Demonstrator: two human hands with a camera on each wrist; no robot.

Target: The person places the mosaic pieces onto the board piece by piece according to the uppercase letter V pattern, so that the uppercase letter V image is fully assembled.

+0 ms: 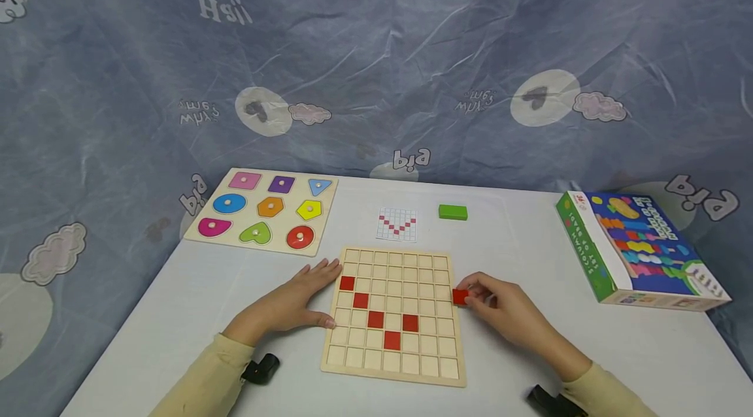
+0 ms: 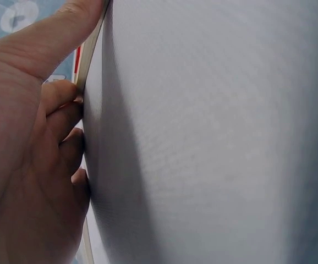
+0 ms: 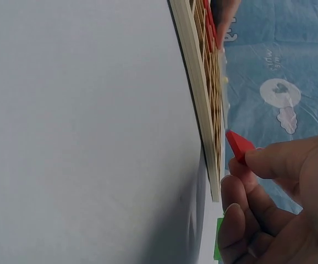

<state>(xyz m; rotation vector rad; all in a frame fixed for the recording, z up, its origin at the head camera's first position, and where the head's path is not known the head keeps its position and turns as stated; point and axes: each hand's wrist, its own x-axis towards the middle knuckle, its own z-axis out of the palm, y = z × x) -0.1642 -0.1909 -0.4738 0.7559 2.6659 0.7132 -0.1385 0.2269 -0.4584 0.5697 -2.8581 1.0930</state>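
A wooden grid board point(image 1: 359, 370) lies on the white table with several red square tiles point(image 1: 392, 340) set in its cells, forming a slanted line that turns upward at the right. My left hand point(image 1: 291, 302) rests at the board's left edge, fingers spread and thumb extended, touching the rim. Between thumb and fingertips my right hand point(image 1: 508, 312) pinches another red tile point(image 3: 239, 146), held at the board's right edge. The right wrist view shows that tile tilted beside the frame. A small pattern card point(image 1: 397, 225) with a red V of squares lies behind the board.
Back left lies a shape puzzle board point(image 1: 231, 242) with colourful knobbed pieces. A green block point(image 1: 453, 212) sits right of the card. At the far right stands a blue and green toy box point(image 1: 647, 250). A patterned blue cloth point(image 1: 376, 64) hangs behind the table.
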